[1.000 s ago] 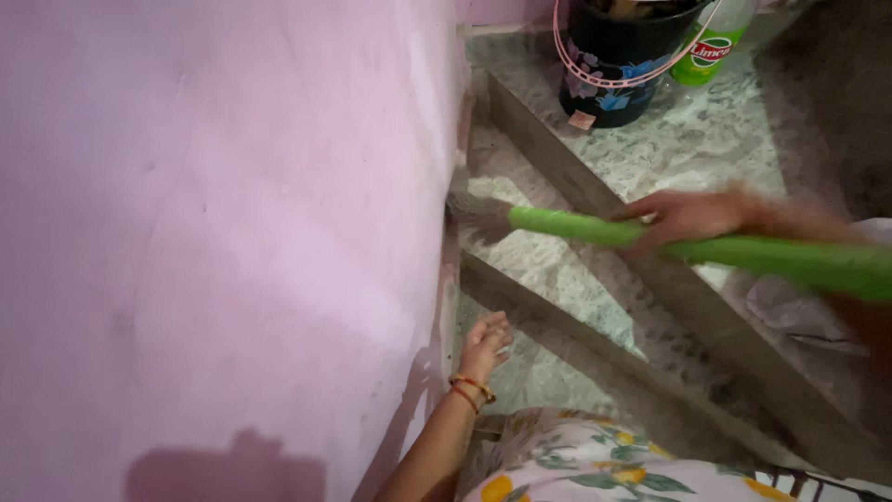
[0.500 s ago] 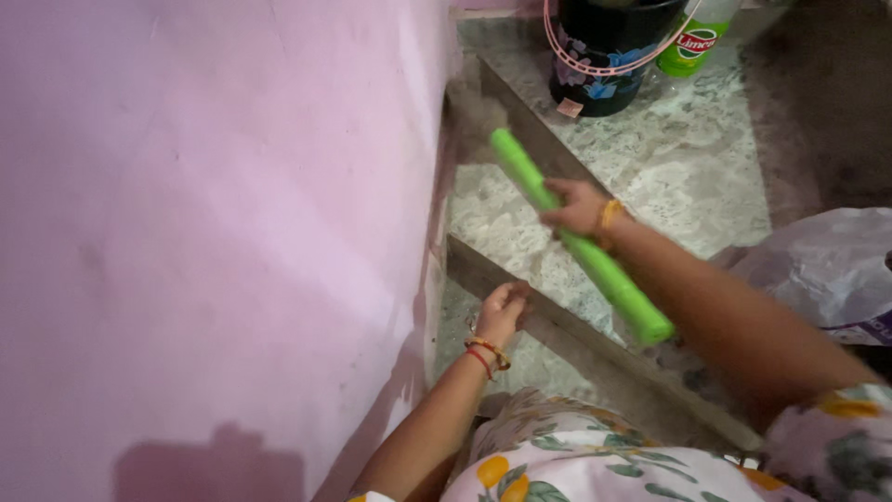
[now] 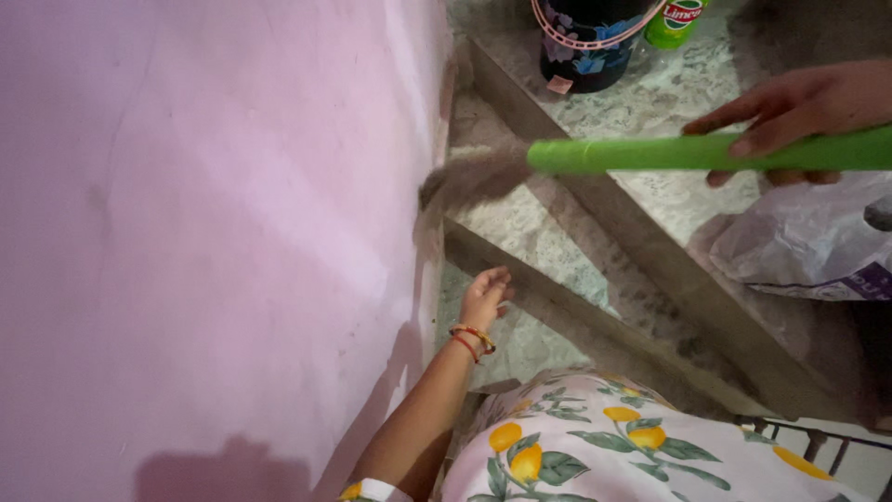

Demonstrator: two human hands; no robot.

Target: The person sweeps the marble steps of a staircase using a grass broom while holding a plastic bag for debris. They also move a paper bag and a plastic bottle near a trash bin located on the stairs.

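Fingers of the left hand (image 3: 485, 296), loosely spread now rather than curled as half a second ago, rest on the speckled stone step (image 3: 520, 349) beside the pink wall (image 3: 214, 232). Farther right, the right hand (image 3: 799, 107) grips the smooth green broom (image 3: 669, 153), swung level (it was angled), its soft bristles brushing the wall's foot. Beyond stands a black flowered bucket (image 3: 581, 46).

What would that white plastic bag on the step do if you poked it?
The plastic bag would probably cave in and crinkle, since its thin skin already lies in soft folds. It looks floppy rather than stiff, slumped on the stone step. It would likely slide instead of rolling, having no round shape. How heavy it is cannot be told, as its contents are hidden.
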